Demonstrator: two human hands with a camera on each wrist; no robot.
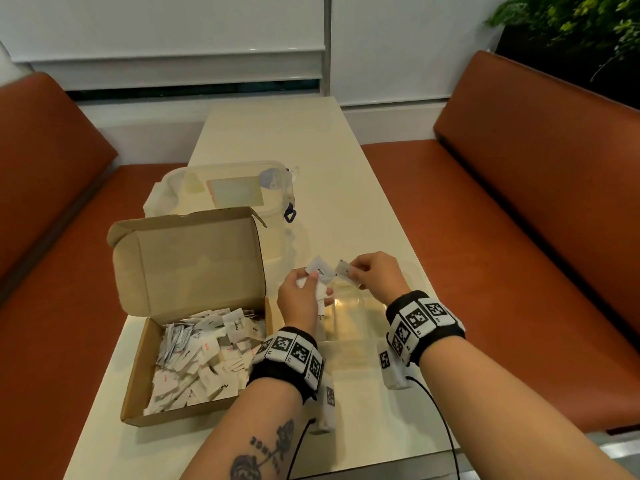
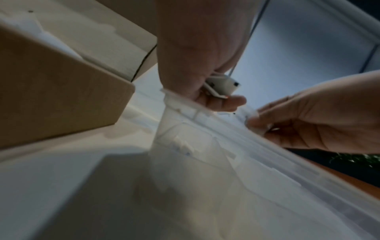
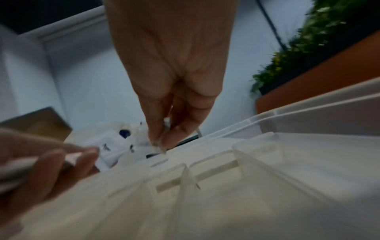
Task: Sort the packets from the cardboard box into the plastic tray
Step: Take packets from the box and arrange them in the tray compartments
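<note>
Head cam high; wrist cams low, share tray (image 2: 267, 170).

The head view is evenly lit from overhead, and soft glare is seen on the table (image 1: 346, 188) beyond the cardboard box (image 1: 194, 306). Straight lines are bowed toward the edges. Both wrist views are dim, noisy and smeared by motion blur; the plastic tray (image 3: 287, 162) is rendered hazy, and a broad shadow is cast beside the box.

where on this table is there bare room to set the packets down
Bare cream table lies beyond the lidded clear container, and right of it. Crowded: the near left, with the open cardboard box, beside the clear plastic tray under both hands.
</note>
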